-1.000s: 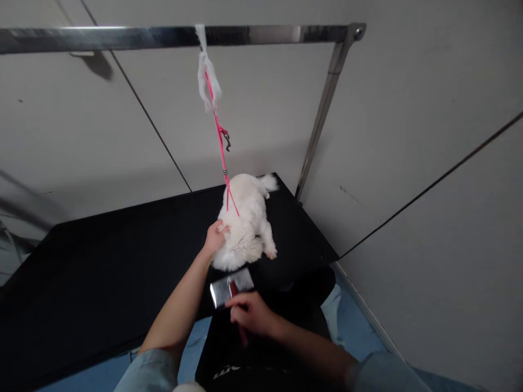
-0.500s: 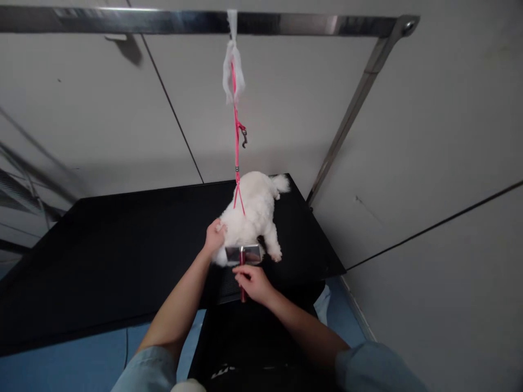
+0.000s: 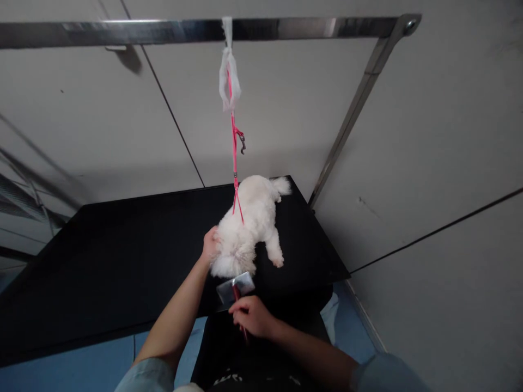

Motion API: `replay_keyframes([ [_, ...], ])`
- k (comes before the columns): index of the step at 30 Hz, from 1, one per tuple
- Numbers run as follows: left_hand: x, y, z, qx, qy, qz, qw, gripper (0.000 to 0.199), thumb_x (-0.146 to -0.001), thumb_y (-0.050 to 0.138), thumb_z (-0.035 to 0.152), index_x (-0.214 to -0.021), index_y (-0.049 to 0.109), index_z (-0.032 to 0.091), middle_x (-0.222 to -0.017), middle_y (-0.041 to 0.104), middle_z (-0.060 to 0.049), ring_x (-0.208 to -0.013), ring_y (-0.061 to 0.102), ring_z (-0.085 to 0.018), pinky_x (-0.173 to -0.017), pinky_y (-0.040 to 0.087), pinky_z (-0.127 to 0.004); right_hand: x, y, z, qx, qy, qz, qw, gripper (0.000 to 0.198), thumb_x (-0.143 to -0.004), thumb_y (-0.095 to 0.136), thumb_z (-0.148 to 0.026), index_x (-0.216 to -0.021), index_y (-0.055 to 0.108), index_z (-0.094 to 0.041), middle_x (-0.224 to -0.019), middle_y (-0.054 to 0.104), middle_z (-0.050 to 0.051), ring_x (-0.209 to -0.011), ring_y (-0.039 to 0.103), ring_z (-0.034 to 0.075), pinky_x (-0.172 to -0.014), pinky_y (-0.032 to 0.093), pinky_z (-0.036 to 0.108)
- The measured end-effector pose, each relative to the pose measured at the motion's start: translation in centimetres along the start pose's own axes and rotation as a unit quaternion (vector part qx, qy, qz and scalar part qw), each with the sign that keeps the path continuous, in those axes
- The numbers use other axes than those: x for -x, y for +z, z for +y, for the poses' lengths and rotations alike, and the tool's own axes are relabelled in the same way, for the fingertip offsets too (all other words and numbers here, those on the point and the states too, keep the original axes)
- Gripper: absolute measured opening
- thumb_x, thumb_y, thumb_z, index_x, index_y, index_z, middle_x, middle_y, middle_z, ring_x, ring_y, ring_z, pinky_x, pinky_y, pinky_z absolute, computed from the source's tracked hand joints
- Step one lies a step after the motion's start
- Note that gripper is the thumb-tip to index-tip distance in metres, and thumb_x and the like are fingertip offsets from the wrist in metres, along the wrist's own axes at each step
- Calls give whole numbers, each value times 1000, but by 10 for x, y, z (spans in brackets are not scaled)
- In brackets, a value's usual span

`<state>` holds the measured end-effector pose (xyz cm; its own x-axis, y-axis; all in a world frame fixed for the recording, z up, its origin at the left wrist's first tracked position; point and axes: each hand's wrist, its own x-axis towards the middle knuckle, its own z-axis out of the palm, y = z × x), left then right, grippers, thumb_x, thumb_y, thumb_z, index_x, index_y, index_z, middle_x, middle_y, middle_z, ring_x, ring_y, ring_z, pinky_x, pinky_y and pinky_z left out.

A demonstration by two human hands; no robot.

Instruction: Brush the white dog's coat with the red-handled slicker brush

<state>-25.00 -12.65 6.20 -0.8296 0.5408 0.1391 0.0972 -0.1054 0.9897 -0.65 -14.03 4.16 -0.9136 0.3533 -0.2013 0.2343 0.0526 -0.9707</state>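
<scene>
A white fluffy dog (image 3: 257, 212) stands on a black table (image 3: 143, 245), its head low and toward me. My left hand (image 3: 210, 242) holds the left side of the dog's head, the fingertips partly hidden in fur. In my right hand (image 3: 254, 316), closed round its dark red handle, is a slicker brush (image 3: 241, 286). The brush's metal back faces up, just in front of the dog's head; whether its pins touch fur is hidden. A pink grooming loop (image 3: 236, 190) runs down to the dog's neck.
A metal bar (image 3: 163, 31) crosses above the table, with a slanted post (image 3: 347, 125) at right. White cloth (image 3: 229, 81) ties the pink loop to the bar. A small metal clip (image 3: 242, 144) dangles beside it. Pale walls stand behind and to the right.
My right hand has drawn the slicker brush toward me, off the dog's head, and the brush has tilted. My left hand stays at the head, shifted slightly. The view has moved a little.
</scene>
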Motion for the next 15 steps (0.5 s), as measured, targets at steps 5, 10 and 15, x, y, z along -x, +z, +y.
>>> replay_keyframes([
  [5,3,0,4,47,-14,-4,999,17,-51,68,19,-66,61,16,-60,56,4,-54,45,-10,-51,37,-21,-10,-14,-27,-30,-61,24,997,24,-81,56,-19,-97,74,-18,-74,71,2,-60,62,11,-58,48,21],
  [10,2,-2,4,72,-34,10,997,13,-52,67,18,-59,55,17,-54,49,7,-51,42,-8,-48,33,-20,-10,-9,-18,48,-76,17,996,24,-78,55,-13,-89,75,-16,-74,71,3,-67,64,14,-64,48,22],
  [15,0,-7,2,56,-29,6,998,12,-55,65,20,-61,55,17,-55,51,6,-53,42,-9,-50,35,-22,4,1,-20,27,-63,-110,992,26,-79,55,-16,-94,75,-17,-69,70,1,-57,60,11,-55,45,19],
])
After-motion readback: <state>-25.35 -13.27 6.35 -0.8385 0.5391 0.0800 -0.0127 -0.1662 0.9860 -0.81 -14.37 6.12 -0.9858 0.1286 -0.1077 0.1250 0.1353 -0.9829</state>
